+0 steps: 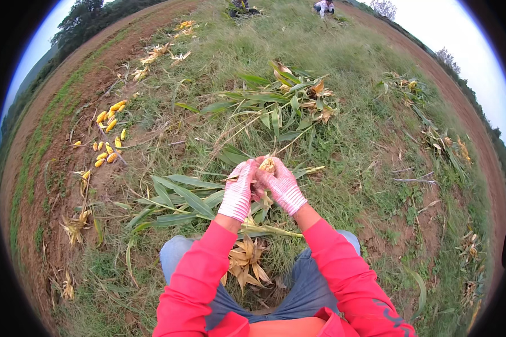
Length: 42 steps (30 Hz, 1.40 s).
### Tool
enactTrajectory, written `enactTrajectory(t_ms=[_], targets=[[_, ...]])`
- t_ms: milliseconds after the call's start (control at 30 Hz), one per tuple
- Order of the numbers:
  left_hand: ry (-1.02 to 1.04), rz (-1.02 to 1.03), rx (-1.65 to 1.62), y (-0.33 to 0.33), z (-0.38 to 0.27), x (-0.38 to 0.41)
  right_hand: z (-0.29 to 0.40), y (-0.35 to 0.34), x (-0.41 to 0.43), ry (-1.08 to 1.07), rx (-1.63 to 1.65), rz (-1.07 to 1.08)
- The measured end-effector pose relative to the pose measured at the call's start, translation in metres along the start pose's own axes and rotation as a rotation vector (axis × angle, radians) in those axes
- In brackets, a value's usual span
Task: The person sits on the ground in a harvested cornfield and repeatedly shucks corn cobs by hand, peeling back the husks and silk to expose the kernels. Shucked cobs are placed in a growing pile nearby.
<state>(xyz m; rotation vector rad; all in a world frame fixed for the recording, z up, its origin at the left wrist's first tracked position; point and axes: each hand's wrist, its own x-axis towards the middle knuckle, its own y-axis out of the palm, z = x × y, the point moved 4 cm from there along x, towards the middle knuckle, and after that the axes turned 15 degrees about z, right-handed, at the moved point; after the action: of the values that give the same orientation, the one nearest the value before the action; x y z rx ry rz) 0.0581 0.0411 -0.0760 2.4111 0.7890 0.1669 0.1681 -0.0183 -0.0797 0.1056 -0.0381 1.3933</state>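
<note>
Both my hands meet in front of my knees, in pink and white striped gloves. Between them is an ear of corn [268, 165], its pale yellow end showing above my right thumb. My right hand [281, 185] closes around that ear. My left hand [241, 187] presses against it from the left, fingers bent, with a strip of dry husk beside them. Pale husk [267, 200] hangs below the gloves. My fingers hide most of the ear. Under my hands lie green corn stalks and leaves [189, 200], and an opened dry husk [246, 259] rests between my legs.
A pile of bare yellow corn ears [109, 122] lies on soil to the left. Dry husks [74, 227] are scattered nearer. Cut stalks [274, 101] lie ahead in grass, more stalks [432, 130] to the right. Two people, one in a light top [324, 7], crouch far ahead.
</note>
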Motion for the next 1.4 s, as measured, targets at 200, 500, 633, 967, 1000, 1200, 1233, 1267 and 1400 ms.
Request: enactTrajectory(t_ms=[200, 500, 633, 967, 1000, 1200, 1233, 1267, 1400], targets=[[-0.106, -0.151, -0.193, -0.008, -0.004, -0.004, -0.007, -0.080, -0.005, 0.076, 0.512, -0.385], [-0.127, -0.241, -0.464, -0.029, 0.002, 0.005, -0.011, -0.084, -0.009, -0.004, 0.848, -0.531], [-0.219, 0.021, -0.169, -0.008, 0.021, 0.000, -0.019, -0.068, -0.006, 0.009, 0.827, -0.392], [-0.065, 0.038, 0.587, -0.016, 0.007, 0.011, -0.008, -0.016, -0.008, 0.234, 0.611, 0.233], [-0.081, 0.063, 0.598, -0.018, 0.011, 0.011, -0.006, -0.017, -0.009, 0.272, 0.517, 0.256], [-0.045, 0.201, -0.503, -0.033, 0.005, 0.010, 0.017, -0.011, -0.016, 0.333, 0.282, 0.305], [-0.077, 0.190, -0.518, -0.036, 0.002, 0.010, 0.016, -0.011, -0.018, 0.354, 0.209, 0.320], [-0.080, 0.102, -0.546, -0.035, 0.005, 0.012, 0.013, -0.009, -0.017, 0.374, 0.262, 0.301], [-0.072, -0.073, -0.425, -0.009, -0.004, 0.007, 0.010, -0.021, -0.012, 0.438, 0.127, -0.010]])
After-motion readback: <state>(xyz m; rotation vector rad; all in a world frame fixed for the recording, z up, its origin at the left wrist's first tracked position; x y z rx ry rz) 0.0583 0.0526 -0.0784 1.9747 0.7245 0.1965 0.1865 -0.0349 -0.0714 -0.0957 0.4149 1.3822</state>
